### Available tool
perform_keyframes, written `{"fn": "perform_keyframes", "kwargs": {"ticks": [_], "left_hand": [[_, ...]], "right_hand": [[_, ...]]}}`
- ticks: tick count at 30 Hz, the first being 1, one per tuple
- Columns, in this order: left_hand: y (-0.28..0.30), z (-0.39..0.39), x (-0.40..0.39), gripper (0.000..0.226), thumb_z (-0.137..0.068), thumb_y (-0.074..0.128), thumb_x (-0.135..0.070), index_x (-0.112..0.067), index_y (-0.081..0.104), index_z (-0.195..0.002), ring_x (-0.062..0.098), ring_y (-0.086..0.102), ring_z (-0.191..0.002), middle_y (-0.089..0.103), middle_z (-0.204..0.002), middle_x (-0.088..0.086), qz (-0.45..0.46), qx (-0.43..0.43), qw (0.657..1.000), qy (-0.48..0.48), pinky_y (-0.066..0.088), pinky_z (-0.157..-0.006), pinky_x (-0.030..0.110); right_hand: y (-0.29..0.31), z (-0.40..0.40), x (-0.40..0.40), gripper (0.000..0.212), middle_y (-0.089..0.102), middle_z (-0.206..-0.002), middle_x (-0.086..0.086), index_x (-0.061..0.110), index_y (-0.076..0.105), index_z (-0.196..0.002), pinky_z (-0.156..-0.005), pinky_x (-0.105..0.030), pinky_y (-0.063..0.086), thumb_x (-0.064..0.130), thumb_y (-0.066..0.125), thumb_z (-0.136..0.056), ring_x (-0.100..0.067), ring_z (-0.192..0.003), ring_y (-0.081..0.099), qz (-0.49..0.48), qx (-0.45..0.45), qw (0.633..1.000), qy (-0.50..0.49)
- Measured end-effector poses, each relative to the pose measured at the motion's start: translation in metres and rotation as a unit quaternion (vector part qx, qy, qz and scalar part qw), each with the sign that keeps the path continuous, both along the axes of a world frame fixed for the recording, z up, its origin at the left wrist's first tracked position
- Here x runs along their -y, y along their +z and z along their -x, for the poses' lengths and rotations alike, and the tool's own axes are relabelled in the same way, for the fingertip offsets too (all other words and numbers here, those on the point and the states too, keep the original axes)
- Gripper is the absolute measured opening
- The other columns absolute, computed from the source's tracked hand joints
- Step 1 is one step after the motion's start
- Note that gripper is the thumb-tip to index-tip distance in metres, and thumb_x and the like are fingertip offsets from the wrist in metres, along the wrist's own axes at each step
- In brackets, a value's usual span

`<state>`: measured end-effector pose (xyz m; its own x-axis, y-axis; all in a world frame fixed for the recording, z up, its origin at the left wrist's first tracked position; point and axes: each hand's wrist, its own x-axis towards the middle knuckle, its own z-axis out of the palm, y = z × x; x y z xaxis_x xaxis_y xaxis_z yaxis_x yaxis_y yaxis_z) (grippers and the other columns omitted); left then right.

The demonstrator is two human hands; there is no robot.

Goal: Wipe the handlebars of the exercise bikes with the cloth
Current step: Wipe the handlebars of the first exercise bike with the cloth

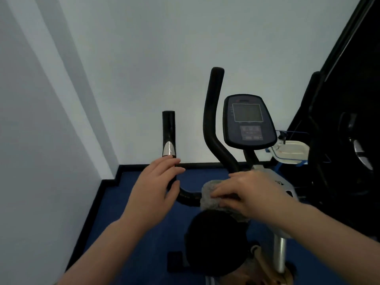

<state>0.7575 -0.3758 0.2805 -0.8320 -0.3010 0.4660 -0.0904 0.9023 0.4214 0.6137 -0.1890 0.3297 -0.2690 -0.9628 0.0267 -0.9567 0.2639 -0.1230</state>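
Item: exercise bike (265,182), handlebar wipe in progress.

Task state (judged): the grey cloth (213,194) lies wrapped over the low horizontal run of the handlebar (188,195), so wiping appears under way on the left half of this bike. No mark on the bar tells which stretches are already clean. Likely left: the short upright grip (168,130) with its silver sensor plate (169,149), the tall curved bar (212,112), and whatever lies on the bike's far side, which is hidden. A second dark machine (349,140) stands well beyond the right-hand fingers; if it is a bike too, its bars look untouched.

Right hand (253,194): fingers (224,193) curled down over the cloth, pressing and gripping it round the bar. The cloth bunches under and just ahead of these fingers, its lower edge hanging toward the dark round part (216,241) below them.

Left hand (156,188): fingers (170,164) only loosely bent, laid against the base of the upright grip just below the sensor plate; thumb (173,191) on the near side of the tube. The hold reads as a light steadying grasp, not a tight clench.

Other: console (248,120) above and beyond the right-hand fingers; blue floor (144,175) beneath both hands; pale tray (290,150) far off to the right.
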Motion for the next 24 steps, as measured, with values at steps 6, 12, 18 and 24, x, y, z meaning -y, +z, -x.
{"fn": "perform_keyframes", "kwargs": {"ticks": [6, 12, 18, 24], "left_hand": [[-0.009, 0.001, 0.007, 0.025, -0.087, 0.061, -0.009, -0.015, 0.067, -0.111, 0.008, 0.037, -0.13, 0.054, -0.13, -0.006, -0.062, -0.026, 0.997, -0.034, 0.024, -0.111, 0.018], [0.009, 0.004, 0.026, 0.023, -0.088, 0.057, -0.011, -0.014, 0.068, -0.108, 0.009, 0.053, -0.11, 0.066, -0.111, -0.006, -0.054, -0.044, 0.995, -0.065, 0.041, -0.099, 0.031], [0.012, 0.007, 0.044, 0.02, -0.088, 0.058, -0.011, -0.014, 0.07, -0.103, 0.008, 0.057, -0.107, 0.067, -0.108, -0.007, -0.057, -0.057, 0.99, -0.117, 0.043, -0.096, 0.034], [0.0, -0.001, 0.06, 0.027, -0.09, 0.049, -0.023, -0.02, 0.067, -0.11, 0.005, 0.045, -0.127, 0.059, -0.127, -0.011, -0.043, -0.019, 0.979, -0.199, 0.033, -0.108, 0.036]], "right_hand": [[-0.007, -0.019, 0.029, 0.025, 0.075, -0.094, 0.014, 0.038, 0.073, -0.099, -0.08, -0.02, 0.051, 0.036, 0.076, -0.075, -0.003, -0.085, 0.067, 0.102, 0.113, 0.985, -0.083], [0.006, -0.017, 0.027, 0.028, 0.075, -0.093, 0.015, 0.04, 0.071, -0.104, -0.073, -0.012, 0.044, 0.039, 0.075, -0.076, -0.001, -0.084, 0.066, 0.024, 0.093, 0.992, -0.087], [0.004, -0.04, 0.027, 0.022, 0.077, -0.087, 0.006, 0.029, 0.076, -0.097, -0.068, -0.035, 0.058, 0.026, 0.078, -0.075, -0.013, -0.078, 0.072, 0.089, 0.066, 0.987, -0.116], [0.002, -0.056, 0.059, 0.028, 0.074, -0.098, 0.011, 0.037, 0.07, -0.109, -0.077, -0.031, 0.053, 0.042, 0.068, -0.082, -0.01, -0.087, 0.067, 0.043, 0.099, 0.976, -0.191]]}}
